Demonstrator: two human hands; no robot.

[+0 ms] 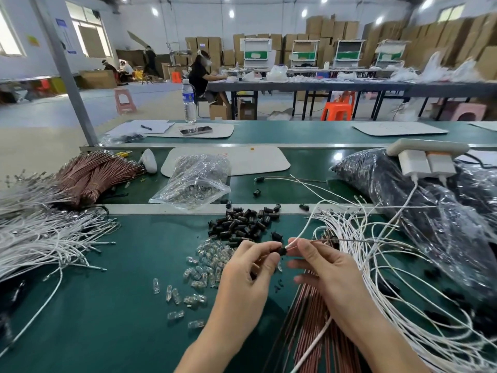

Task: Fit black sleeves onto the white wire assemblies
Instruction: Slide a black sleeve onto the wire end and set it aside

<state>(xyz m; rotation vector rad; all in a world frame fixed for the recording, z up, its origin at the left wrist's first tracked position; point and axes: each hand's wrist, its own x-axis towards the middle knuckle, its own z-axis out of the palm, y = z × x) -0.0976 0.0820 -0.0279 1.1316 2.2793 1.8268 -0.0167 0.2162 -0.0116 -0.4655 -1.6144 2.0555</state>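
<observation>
Head cam: L fingers [265, 246] pinch stubby black sleeve [281, 251], R fingers [306, 247] pinch thin white wire [302, 230].

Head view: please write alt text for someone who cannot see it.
Over a green workbench, the left hand pinches a black sleeve while the right hand holds a white wire at its opening. More sleeves and wire bundles lie nearby.

Bright ceiling lamps [231, 13]; window [8, 36] glare; edges warped; background soft
</observation>
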